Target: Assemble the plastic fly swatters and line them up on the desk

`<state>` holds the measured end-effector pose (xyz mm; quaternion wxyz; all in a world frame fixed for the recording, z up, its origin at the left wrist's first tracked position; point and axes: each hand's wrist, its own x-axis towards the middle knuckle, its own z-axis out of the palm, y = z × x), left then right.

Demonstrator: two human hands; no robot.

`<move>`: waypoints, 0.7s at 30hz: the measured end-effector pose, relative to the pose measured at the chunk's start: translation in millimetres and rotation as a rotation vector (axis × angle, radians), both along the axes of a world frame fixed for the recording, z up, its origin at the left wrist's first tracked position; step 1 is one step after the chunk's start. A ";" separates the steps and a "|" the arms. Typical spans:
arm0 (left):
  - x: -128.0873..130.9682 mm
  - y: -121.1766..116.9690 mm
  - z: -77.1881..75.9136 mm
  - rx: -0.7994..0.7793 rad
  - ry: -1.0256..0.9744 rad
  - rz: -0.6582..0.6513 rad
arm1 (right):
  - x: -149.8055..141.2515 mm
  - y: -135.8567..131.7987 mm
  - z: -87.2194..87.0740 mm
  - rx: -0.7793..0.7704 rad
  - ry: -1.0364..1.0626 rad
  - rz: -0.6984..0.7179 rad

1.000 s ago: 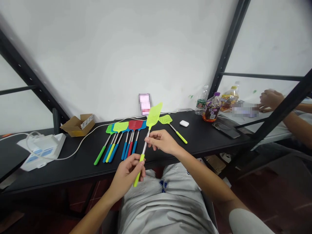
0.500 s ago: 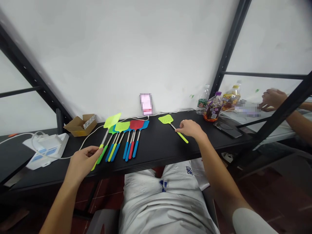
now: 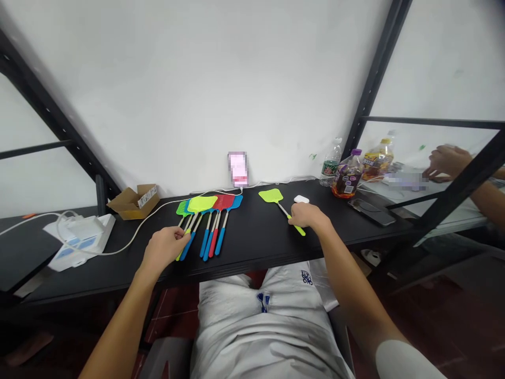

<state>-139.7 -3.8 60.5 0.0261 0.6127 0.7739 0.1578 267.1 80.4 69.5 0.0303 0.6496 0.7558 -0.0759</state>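
My right hand (image 3: 308, 215) pinches the lone swatter (image 3: 272, 196), slanting to upper left; my left hand (image 3: 163, 247) pinches the top swatter (image 3: 202, 203), left of centre.

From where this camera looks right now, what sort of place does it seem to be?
Probably a simple shared workroom: a long black table stands along a plain white wall, a black metal frame rises near its right end, and another person's forearm shows beyond that frame.

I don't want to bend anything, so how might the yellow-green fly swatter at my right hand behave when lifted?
The fly swatter looks slim, so it's probably light. Its straight, metallic-looking shaft should feel fairly stiff, while the thin, flat head may flex.
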 end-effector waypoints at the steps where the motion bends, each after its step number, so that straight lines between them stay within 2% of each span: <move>1: 1.4 -0.5 1.2 -0.003 0.008 0.005 | 0.6 -2.8 2.9 0.009 0.000 0.000; 7: 5.5 -14.0 3.1 0.015 0.011 0.012 | 8.0 -20.4 23.4 -0.008 0.083 -0.026; 10: 23.1 -30.8 8.5 0.055 -0.011 -0.033 | 16.9 -28.5 31.4 0.168 0.060 -0.046; 13: 57.9 -48.5 18.3 0.062 -0.038 -0.179 | 29.2 -39.5 39.6 0.351 0.073 -0.090; 16: 104.5 -51.3 24.7 0.000 0.000 -0.348 | 41.4 -53.1 48.9 0.514 0.169 -0.209; 19: 155.9 -31.5 24.1 -0.002 0.126 -0.429 | 50.4 -64.7 55.8 0.738 0.314 -0.324; 21: 189.6 -10.1 22.1 -0.004 0.203 -0.430 | 54.6 -69.4 57.6 0.881 0.428 -0.351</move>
